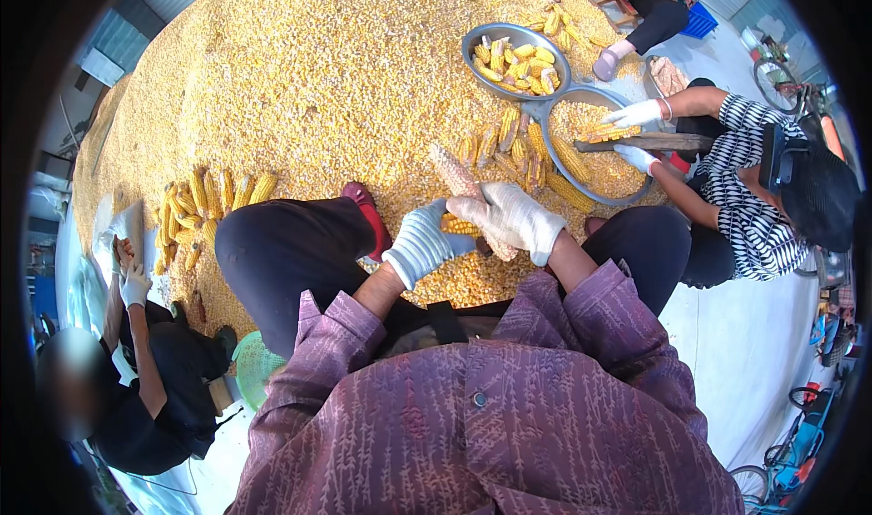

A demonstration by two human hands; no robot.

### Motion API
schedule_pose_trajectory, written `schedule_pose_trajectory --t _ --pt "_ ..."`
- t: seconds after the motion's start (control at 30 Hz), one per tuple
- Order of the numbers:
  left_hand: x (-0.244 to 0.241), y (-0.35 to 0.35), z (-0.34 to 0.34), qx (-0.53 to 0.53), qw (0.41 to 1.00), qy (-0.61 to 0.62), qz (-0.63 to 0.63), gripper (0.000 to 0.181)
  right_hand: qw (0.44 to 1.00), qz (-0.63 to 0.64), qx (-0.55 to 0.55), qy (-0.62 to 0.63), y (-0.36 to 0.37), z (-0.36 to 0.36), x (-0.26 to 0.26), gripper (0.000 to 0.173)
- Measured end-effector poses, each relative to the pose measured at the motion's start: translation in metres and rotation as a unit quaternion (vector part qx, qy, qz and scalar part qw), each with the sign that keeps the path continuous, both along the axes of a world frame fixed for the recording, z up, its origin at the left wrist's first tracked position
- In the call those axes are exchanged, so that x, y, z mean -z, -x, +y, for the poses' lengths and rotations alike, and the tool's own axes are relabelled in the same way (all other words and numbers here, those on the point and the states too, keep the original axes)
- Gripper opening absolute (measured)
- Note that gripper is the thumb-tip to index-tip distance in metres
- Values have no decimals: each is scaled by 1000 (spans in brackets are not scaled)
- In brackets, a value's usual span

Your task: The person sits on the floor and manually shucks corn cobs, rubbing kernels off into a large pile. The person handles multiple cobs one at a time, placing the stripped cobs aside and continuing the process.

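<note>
My left hand (424, 241), in a white knit glove, is closed around a yellow corn cob (460, 225) that still bears kernels. My right hand (511, 216), gloved too, grips a bare, pinkish corncob (454, 171) slanting across the yellow one, so the two cobs touch or nearly touch. Both hands are between my knees, above loose corn kernels (470, 280). Part of the yellow cob is hidden by my gloves. Unshelled ears (509, 130) lie on the kernels just beyond my right hand, and another pile of ears (204, 198) lies past my left knee.
A large heap of kernels (293, 72) rises in front. A metal basin (469, 57) holds ears; a second basin (630, 200) holds kernels beside a gloved co-worker at the right. Other people sit at the left and top right. A green basket (252, 372) stands near my left side.
</note>
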State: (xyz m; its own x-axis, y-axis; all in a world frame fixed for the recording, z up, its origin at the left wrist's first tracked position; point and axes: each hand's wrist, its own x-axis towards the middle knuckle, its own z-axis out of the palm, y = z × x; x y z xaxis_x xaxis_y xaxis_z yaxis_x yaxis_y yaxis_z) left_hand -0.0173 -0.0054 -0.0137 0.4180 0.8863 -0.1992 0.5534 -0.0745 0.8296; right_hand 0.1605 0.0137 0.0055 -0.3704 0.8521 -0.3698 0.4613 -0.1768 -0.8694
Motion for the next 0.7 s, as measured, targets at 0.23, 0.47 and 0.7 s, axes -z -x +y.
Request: schedule_pose_trajectory --t 0.23,0.47,0.7 --pt "-5 -10 -5 18 998 -35 44 67 987 90 97 92 9 7 -2 41" --pt "1 -8 -6 2 999 18 36 68 997 -25 37 62 17 -4 -29 41" --pt "-9 -9 6 42 998 -38 11 63 993 86 73 37 8 6 2 49"
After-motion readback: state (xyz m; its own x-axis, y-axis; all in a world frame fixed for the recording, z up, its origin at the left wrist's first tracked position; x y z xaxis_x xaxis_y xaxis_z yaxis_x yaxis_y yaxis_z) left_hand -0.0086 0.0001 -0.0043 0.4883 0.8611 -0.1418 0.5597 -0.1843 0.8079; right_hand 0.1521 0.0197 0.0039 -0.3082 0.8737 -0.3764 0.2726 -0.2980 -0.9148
